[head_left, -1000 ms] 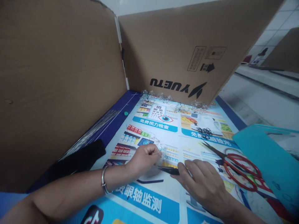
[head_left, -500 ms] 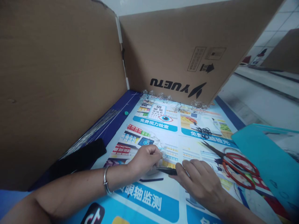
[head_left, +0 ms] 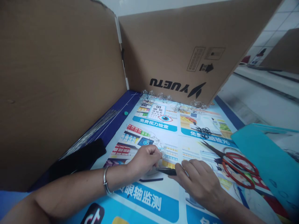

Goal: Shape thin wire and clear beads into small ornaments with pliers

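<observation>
Both grips closed: left hand pinches a blurry clear piece, right hand a dark tool.

We work under bright, even light from above; the tiled wall at right looks washed out. The glossy poster shows a soft sheen mid-sheet. Our left hand and right hand cast faint shadows, and the dark tool looks crisp. The cardboard walls bow at the edges, and the near corners smear.
</observation>
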Demonstrator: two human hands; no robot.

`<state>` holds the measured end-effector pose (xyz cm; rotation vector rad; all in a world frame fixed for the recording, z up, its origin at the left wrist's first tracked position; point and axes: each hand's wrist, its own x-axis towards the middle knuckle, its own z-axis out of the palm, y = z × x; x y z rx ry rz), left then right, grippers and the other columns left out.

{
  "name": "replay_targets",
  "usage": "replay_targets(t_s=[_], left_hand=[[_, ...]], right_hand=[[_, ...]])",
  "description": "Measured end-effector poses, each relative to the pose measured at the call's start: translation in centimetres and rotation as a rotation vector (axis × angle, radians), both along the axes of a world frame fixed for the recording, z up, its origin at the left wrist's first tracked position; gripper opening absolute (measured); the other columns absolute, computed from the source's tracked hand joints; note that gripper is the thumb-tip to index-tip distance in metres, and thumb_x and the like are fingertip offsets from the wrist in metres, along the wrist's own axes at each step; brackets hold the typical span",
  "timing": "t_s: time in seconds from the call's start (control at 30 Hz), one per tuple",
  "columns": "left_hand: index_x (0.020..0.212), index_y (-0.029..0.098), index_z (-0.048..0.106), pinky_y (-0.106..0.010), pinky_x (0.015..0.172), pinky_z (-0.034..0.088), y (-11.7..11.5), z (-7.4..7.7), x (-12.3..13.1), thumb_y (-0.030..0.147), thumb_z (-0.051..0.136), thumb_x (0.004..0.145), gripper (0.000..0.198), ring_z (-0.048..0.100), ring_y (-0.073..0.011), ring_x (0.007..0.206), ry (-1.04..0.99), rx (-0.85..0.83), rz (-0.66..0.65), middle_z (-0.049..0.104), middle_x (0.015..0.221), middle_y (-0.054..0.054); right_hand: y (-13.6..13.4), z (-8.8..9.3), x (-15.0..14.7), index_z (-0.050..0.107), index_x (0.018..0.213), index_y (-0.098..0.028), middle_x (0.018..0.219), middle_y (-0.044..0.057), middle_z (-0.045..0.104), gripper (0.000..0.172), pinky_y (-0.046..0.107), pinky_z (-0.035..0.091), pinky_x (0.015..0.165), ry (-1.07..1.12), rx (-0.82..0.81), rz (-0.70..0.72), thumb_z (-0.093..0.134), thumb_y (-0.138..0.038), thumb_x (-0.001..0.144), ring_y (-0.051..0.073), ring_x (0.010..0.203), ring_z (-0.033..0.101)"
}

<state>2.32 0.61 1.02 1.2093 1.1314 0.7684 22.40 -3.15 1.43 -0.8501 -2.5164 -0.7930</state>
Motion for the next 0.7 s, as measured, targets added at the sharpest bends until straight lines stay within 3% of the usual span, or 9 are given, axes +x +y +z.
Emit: replay_targets(t_s=[0.47,0.7], left_hand=[[0.062,0.017,0.046,-0.017,0.035,0.024,-0.3,0.5,-0.1,0.028,0.051,0.077,0.019,0.034,-0.0047,0.033,0.037,0.024,0.013,0.048,0.047,0.006],[0.064,0.016,0.053,-0.02,0.057,0.04,-0.5,1.1,-0.8,0.026,0.047,0.083,0.022,0.049,-0.0104,0.058,0.193,0.441,-0.068,0.054,0.059,0.002]], right_hand=[[-0.2,0.0,0.0,0.06,0.087,-0.015,0.067,0.004,0.053,0.019,0.033,0.03,0.06,0.03,-0.065,-0.041,0.053,-0.033,0.086,0.018,0.065,0.045],[-0.3,-0.2,-0.4,0.053,0.069,-0.019,0.063,0.003,0.05,0.027,0.03,0.028,0.057,0.181,-0.253,-0.048,0.045,-0.033,0.09,0.016,0.061,0.044]])
